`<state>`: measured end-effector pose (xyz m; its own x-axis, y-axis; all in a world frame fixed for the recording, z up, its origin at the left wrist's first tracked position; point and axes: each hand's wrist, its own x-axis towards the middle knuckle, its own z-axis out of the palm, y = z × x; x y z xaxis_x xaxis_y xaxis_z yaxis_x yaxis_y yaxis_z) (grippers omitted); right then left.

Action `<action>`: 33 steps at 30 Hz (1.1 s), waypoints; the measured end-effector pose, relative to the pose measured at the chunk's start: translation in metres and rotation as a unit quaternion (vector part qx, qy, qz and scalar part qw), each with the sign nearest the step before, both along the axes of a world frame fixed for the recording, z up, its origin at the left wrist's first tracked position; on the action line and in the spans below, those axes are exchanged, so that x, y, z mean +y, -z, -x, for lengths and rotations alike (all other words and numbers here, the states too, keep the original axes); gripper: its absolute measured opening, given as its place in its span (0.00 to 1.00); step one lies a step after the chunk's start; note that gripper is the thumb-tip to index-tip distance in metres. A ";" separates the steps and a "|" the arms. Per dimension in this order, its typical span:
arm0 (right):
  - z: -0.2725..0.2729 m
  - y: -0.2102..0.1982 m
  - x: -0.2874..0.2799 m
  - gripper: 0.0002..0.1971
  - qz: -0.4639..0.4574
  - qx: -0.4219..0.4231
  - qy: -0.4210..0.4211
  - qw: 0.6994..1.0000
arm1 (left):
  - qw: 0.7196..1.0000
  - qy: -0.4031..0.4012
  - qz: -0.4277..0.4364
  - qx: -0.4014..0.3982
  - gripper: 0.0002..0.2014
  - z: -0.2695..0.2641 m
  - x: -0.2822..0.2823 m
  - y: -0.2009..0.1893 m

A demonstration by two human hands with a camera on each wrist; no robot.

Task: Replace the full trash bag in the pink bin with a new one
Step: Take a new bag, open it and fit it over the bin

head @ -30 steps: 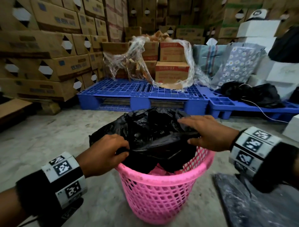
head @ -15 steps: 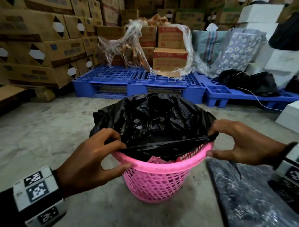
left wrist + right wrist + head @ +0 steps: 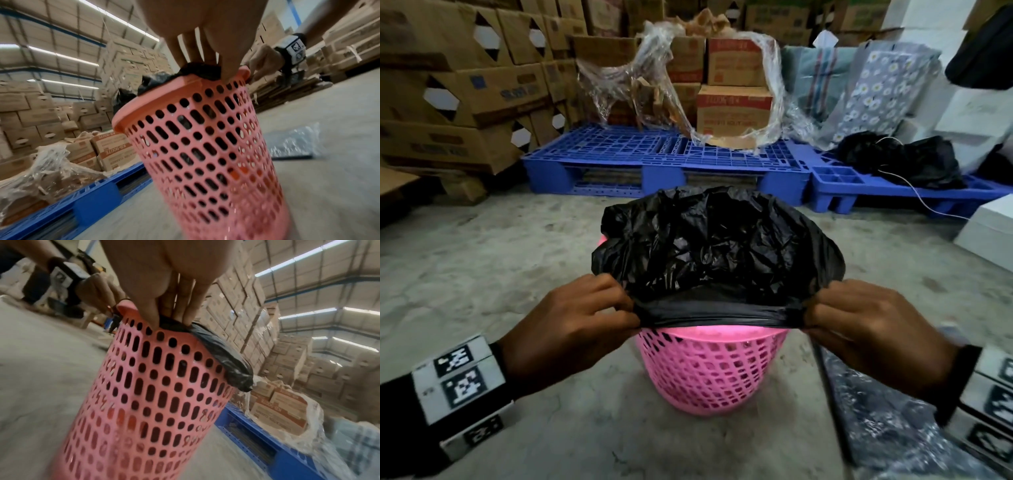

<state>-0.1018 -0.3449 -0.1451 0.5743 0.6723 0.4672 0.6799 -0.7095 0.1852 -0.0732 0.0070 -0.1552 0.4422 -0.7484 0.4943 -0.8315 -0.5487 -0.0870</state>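
Trash bag (image 3: 717, 253) hem is pinched above the near rim by the left hand (image 3: 571, 329) and right hand (image 3: 873, 329). The bag's body sits inside the pink bin (image 3: 709, 373), billowed over its top.

Red print is carried on the cartons (image 3: 734, 109), but none can be read. Coded squares are worn on the wristbands (image 3: 458, 377).

The head view is dim and flat, with soft shadow on the floor (image 3: 482, 274) under the pink bin (image 3: 709, 373); wide-angle bending warps its edges. Both wrist views are brighter, lit by strips of skylight (image 3: 61, 55) in the roof, with motion blur smearing their lower edges and close hands out of focus.
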 end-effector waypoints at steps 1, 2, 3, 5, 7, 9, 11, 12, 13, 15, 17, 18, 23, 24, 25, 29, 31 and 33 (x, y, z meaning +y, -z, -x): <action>0.000 0.003 0.000 0.14 0.010 -0.015 -0.009 1.000 | 1.000 0.012 -0.018 -0.020 0.05 0.001 0.001 0.000; 0.001 0.007 -0.002 0.14 0.023 -0.023 -0.023 0.999 | 0.998 0.026 -0.035 -0.038 0.05 0.001 0.002 0.002; 0.001 0.011 -0.004 0.15 0.037 -0.028 -0.042 0.998 | 0.997 0.040 -0.049 -0.055 0.05 0.002 0.004 0.004; 0.000 0.019 -0.006 0.18 0.075 -0.033 -0.076 0.994 | 0.992 0.054 -0.077 -0.084 0.07 0.002 0.011 0.010; -0.002 0.028 -0.005 0.21 0.102 -0.030 -0.079 0.991 | 0.990 0.047 -0.097 -0.088 0.07 0.001 0.016 0.016; -0.005 0.033 -0.006 0.22 0.100 -0.021 -0.064 0.993 | 0.994 0.021 -0.094 -0.053 0.08 -0.002 0.017 0.017; -0.006 0.030 -0.008 0.25 0.085 -0.008 -0.061 0.995 | 0.997 0.001 -0.077 -0.003 0.10 -0.006 0.019 0.017; -0.005 0.028 -0.011 0.25 0.073 -0.002 -0.060 0.996 | 0.998 -0.008 -0.059 0.024 0.10 -0.008 0.021 0.017; -0.003 0.024 -0.014 0.25 0.058 0.006 -0.056 0.997 | 0.998 -0.016 -0.020 0.061 0.09 -0.009 0.024 0.018; 0.003 0.015 -0.016 0.20 0.015 0.017 -0.039 0.999 | 0.977 -0.046 0.122 0.167 0.07 -0.007 0.027 0.015; 0.007 0.006 -0.011 0.15 -0.023 0.014 -0.016 1.000 | 0.921 -0.124 0.267 0.256 0.03 -0.009 0.027 0.009; 0.008 0.002 -0.007 0.14 -0.034 0.014 -0.009 0.999 | 0.890 -0.167 0.316 0.284 0.06 -0.010 0.026 0.006; -0.001 -0.010 0.025 0.23 0.033 0.080 0.003 0.996 | 0.860 -0.247 0.394 0.209 0.03 -0.031 0.020 -0.016; -0.004 -0.008 0.029 0.21 0.053 0.089 -0.004 0.995 | 0.870 -0.259 0.373 0.194 0.02 -0.039 0.017 -0.020; -0.005 -0.007 0.034 0.19 0.067 0.102 -0.009 0.993 | 0.875 -0.276 0.346 0.198 0.07 -0.048 0.015 -0.022; -0.001 -0.011 0.035 0.10 0.071 0.133 -0.001 0.989 | 0.881 -0.352 0.221 0.227 0.09 -0.082 0.012 -0.026; 0.000 -0.013 0.026 0.13 0.066 0.131 0.005 0.989 | 0.876 -0.361 0.231 0.222 0.07 -0.088 0.016 -0.023; -0.001 -0.015 0.015 0.24 0.048 0.124 0.005 0.991 | 0.858 -0.348 0.285 0.246 0.08 -0.084 0.018 -0.018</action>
<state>-0.1006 -0.3297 -0.1301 0.6708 0.7002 0.2444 0.7054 -0.7041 0.0812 0.0107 0.0252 -0.1374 0.9445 0.0839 0.3178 -0.1436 -0.7644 0.6285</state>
